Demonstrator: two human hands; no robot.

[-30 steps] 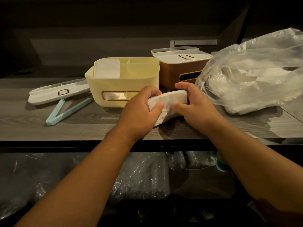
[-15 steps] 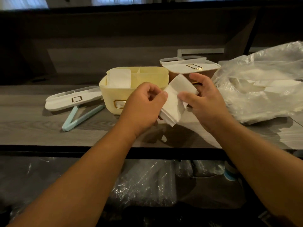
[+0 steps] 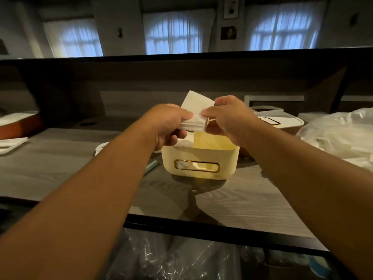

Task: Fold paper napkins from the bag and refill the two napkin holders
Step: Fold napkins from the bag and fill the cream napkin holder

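Note:
A small stack of folded white napkins [image 3: 195, 110] is held in the air above the open yellow napkin holder [image 3: 199, 158]. My left hand [image 3: 169, 124] grips its left end and my right hand [image 3: 229, 118] pinches its right end. White napkins lie in the holder's left part, partly hidden by my left hand. The brown napkin holder [image 3: 282, 124] with a white lid stands behind my right hand. The clear plastic bag [image 3: 339, 138] of napkins lies at the right on the grey table [image 3: 252, 199].
The yellow holder's white lid [image 3: 101, 147] and a pale blue strip [image 3: 152, 165] peek out beside my left forearm. A white tray [image 3: 10, 144] sits at the far left. A dark ledge runs behind the table. Clear plastic packs [image 3: 161, 259] lie below the table's front edge.
Both hands lifted the napkins off the table and carried them forward to above the yellow holder. The camera tilted up, so windows now show at the top.

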